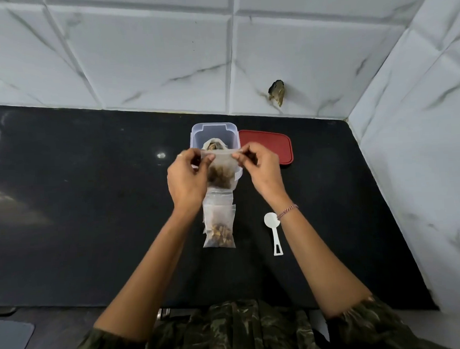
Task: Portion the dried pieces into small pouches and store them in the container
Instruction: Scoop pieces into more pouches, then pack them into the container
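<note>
I hold a small clear pouch [221, 172] with brown dried pieces in the air over the near end of the clear plastic container [213, 130]. My left hand [187, 177] pinches the pouch's top strip at its left end. My right hand [261, 169] pinches the same strip at its right end. Inside the container lies another pouch with dried pieces [215, 145]. On the black counter below my hands lies a filled pouch [219, 231], with other clear pouches [219, 200] under and behind it.
A red lid [272, 146] lies to the right of the container. A white plastic scoop [274, 231] rests on the counter by my right wrist. A white tiled wall [218, 56] bounds the counter [93, 206] at the back and on the right.
</note>
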Demonstrator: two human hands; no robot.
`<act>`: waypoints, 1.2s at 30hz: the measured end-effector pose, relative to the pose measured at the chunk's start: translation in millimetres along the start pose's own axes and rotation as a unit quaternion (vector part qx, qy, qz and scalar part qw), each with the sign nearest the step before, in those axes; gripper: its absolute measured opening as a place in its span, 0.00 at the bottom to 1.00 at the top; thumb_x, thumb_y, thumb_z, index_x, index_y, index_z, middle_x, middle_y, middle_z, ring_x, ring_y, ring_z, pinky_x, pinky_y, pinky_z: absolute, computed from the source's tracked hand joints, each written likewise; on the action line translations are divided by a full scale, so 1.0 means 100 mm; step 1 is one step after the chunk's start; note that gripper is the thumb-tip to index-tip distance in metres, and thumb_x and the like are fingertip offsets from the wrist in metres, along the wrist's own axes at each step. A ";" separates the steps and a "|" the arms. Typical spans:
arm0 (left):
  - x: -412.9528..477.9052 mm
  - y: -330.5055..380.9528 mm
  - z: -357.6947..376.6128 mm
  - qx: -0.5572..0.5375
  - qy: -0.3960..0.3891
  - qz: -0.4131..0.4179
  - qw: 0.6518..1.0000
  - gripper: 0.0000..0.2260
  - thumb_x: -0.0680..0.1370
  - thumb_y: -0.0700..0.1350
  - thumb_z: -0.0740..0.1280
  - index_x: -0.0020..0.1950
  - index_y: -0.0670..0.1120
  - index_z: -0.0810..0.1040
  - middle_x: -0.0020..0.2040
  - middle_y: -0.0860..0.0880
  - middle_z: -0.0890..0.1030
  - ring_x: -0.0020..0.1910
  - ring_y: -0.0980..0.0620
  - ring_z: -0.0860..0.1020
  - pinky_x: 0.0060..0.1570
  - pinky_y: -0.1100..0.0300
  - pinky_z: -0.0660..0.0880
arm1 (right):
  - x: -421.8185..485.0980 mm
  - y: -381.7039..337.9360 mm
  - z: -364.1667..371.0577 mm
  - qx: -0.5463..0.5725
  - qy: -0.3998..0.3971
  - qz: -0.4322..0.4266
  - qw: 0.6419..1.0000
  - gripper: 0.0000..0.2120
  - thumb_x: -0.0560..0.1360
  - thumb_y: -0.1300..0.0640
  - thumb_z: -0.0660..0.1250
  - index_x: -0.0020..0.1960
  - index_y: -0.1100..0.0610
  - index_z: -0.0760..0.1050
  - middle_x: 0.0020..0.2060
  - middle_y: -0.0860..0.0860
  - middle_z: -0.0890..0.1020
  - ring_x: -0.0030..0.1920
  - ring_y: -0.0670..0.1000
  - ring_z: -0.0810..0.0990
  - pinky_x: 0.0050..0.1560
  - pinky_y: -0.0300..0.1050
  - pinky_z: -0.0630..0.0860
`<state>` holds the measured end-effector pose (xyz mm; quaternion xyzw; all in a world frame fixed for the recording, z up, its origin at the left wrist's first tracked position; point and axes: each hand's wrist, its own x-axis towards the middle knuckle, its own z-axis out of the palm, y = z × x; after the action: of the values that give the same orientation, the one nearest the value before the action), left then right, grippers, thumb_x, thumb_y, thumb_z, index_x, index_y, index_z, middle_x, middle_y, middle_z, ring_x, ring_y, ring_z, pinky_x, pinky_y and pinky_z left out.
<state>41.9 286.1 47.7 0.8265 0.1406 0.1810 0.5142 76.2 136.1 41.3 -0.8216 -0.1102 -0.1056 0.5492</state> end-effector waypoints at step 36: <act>1.07 -0.34 0.71 0.288 -0.161 0.055 0.943 0.11 0.74 0.34 0.68 0.55 0.39 0.73 0.55 0.41 0.74 0.48 0.42 0.76 0.39 0.55 0.69 | 1.29 0.60 0.54 -0.528 -0.075 -0.057 0.844 0.07 0.77 0.61 0.64 0.53 0.56 0.78 0.49 0.52 0.78 0.55 0.54 0.71 0.45 0.44 0.67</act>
<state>167.1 288.9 5.2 0.9637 0.0565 0.0258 0.2596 220.2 171.8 6.8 -0.9850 -0.1258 -0.1168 0.0156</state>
